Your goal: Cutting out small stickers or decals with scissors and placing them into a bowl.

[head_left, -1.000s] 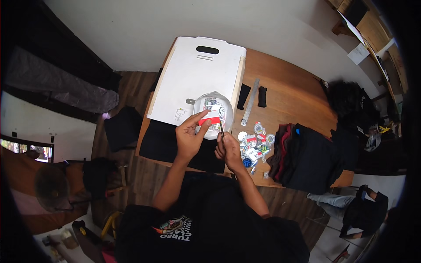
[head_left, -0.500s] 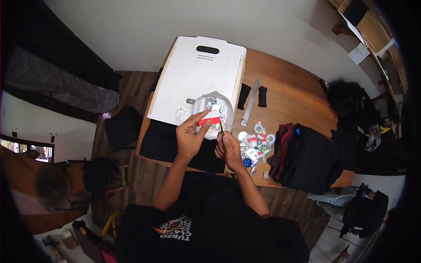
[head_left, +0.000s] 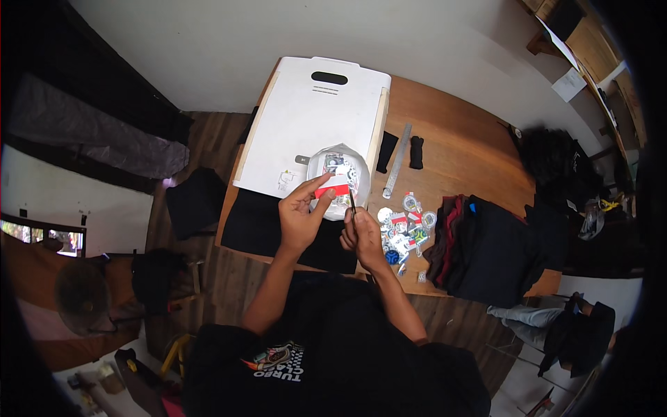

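Over the wooden table [head_left: 458, 132], left hand [head_left: 300, 217] and right hand [head_left: 363, 236] angle inward.

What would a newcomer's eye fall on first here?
Probably the large white panel with its dark slot, on the table's left part. Next, the red-and-white card in the left hand, above a round pale bowl, and the slim dark tool in the right hand. Bright printed labels lie scattered right of the hands.
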Motion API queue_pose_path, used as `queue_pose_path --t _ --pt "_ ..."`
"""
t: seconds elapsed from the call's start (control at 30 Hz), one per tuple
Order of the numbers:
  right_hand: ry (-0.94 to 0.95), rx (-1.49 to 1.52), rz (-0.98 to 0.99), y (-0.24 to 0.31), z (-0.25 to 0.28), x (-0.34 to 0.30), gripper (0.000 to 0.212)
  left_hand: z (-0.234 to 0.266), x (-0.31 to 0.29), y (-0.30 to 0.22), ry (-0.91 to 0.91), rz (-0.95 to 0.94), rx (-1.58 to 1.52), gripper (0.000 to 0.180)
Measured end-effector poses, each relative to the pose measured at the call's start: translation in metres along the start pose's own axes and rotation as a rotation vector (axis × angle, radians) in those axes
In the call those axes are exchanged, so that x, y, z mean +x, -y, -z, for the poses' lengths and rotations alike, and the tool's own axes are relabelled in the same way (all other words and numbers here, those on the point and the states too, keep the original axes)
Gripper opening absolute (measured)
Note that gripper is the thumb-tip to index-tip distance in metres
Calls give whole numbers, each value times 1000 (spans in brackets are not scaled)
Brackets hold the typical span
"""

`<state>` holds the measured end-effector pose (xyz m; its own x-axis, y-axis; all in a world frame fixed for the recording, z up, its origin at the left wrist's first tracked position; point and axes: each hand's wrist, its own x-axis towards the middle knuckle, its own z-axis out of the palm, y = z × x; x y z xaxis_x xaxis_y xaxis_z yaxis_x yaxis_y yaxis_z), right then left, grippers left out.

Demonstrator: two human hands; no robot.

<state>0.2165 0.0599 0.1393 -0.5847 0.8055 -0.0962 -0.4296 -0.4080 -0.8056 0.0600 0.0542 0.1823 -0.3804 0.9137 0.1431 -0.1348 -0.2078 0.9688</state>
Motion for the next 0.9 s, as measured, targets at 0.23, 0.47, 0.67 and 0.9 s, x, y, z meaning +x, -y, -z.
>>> queue_pose_path --t 0.23,0.47,0.67,0.9 --pt "-2 2 -6 -1 1 0 33 1 1 1 3 9 -11 37" --pt "-5 12 -6 3 -2 2 32 0 0 1 21 23 -3 36" --pt "-8 -15 5 0 1 3 31 0 0 1 23 30 -7 35" --pt "-24 -6 24 -4 1 1 30 -2 0 0 22 18 -8 35"
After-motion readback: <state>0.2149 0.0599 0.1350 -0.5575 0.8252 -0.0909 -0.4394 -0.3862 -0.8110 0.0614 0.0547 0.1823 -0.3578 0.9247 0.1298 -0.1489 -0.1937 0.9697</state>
